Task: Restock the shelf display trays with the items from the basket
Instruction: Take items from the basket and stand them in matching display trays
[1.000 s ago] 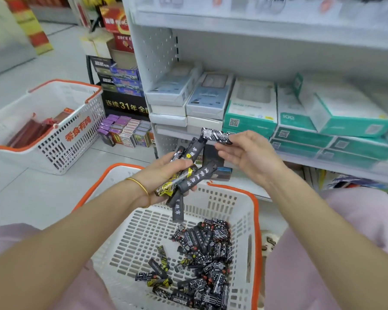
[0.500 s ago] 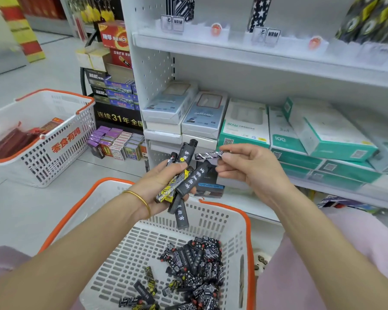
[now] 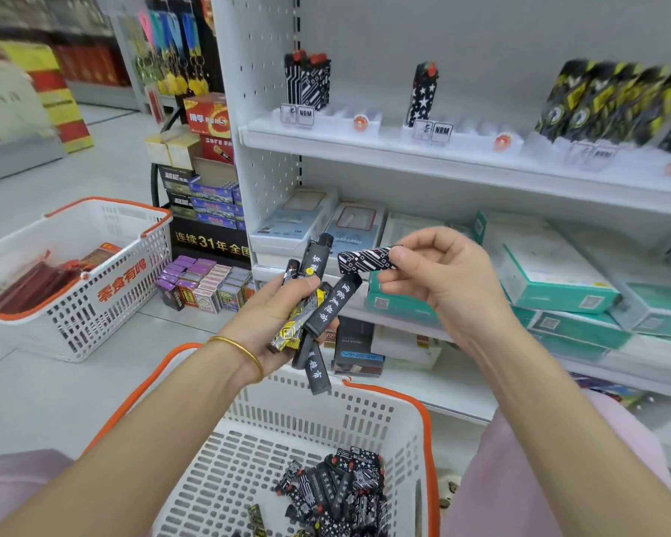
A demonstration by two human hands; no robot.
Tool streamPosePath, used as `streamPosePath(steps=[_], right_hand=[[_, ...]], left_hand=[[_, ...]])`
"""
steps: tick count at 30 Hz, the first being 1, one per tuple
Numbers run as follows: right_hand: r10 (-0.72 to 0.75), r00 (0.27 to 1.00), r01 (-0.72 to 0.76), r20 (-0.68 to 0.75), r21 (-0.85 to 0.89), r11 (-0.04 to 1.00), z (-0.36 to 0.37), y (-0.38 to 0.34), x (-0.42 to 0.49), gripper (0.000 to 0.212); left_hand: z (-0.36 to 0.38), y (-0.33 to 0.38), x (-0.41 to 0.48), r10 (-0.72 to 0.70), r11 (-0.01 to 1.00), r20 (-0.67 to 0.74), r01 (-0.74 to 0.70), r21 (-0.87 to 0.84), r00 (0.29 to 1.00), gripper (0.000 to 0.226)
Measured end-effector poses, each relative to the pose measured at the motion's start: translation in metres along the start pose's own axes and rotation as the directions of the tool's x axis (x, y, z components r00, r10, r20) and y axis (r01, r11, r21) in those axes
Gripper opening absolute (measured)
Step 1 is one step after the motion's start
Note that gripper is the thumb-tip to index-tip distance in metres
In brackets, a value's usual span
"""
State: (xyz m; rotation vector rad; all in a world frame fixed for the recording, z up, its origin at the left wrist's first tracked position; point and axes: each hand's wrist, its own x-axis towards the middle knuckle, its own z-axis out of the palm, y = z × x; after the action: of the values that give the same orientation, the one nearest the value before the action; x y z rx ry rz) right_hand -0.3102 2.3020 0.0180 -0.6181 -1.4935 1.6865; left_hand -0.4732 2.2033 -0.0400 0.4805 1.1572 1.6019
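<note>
We judge it early — our left hand [image 3: 272, 315] grips a lighter bundle [image 3: 328, 308], our right hand [image 3: 442, 281] pinches one patterned lighter [image 3: 365, 259]; trays [image 3: 341, 119] at twelve o'clock look sparse, basket [image 3: 326, 416] at six well stocked.

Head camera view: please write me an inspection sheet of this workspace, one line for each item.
Surface: white shelf, its upper level bearing display trays with a few standing lighters.
Job's things: basket holding a pile of lighters; bunch of lighters; one patterned lighter.
Clutter: second basket with red packets on the floor; small boxes beside the shelf.
Grippers: left hand grips the bunch; right hand pinches the patterned lighter.
Cables: nothing seen.
Surroundings: teal boxes on the lower level; keychains hanging behind.
</note>
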Motion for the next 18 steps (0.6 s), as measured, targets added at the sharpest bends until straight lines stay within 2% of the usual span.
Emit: streamPosePath(steps=[3,6,8,11,13,14,16,18], right_hand=[[-0.122,0.992,0.127,0.04,-0.154,0.98,0.014,-0.034,0.008,0.013],[-0.261,0.961,0.277,0.094,-0.348,0.896,0.034,-0.075,0.024,0.018],[-0.389,0.913,0.397,0.125,-0.495,0.773,0.046,-0.101,0.041,0.02],[-0.527,0.821,0.501,0.22,-0.722,0.478,0.063,-0.13,0.071,0.018],[-0.542,0.789,0.499,0.288,-0.815,0.293,0.074,-0.14,0.091,0.02],[-0.528,0.79,0.489,0.312,-0.84,0.235,0.079,-0.141,0.101,0.021],[-0.489,0.803,0.478,0.34,-0.858,0.189,0.088,-0.138,0.119,0.024],[-0.463,0.814,0.485,0.351,-0.849,0.21,0.095,-0.134,0.13,0.024]], left_hand=[[0.01,0.015,-0.002,0.039,0.999,0.01,-0.039,-0.011,0.999,0.045],[0.019,0.034,-0.002,0.064,0.998,0.014,-0.064,-0.013,0.998,0.048],[0.023,0.044,-0.002,0.064,0.998,0.031,-0.063,-0.017,0.997,0.048],[0.027,0.05,0.003,0.061,0.998,0.025,-0.06,-0.005,0.998,0.031],[0.029,0.051,0.006,0.058,0.998,0.023,-0.058,0.0,0.998,0.032],[0.03,0.051,0.007,0.056,0.998,0.026,-0.056,-0.007,0.998,0.039],[0.029,0.051,0.009,0.051,0.998,0.042,-0.05,-0.032,0.998,0.053],[0.027,0.05,0.01,0.043,0.998,0.058,-0.04,-0.057,0.997,0.059]])
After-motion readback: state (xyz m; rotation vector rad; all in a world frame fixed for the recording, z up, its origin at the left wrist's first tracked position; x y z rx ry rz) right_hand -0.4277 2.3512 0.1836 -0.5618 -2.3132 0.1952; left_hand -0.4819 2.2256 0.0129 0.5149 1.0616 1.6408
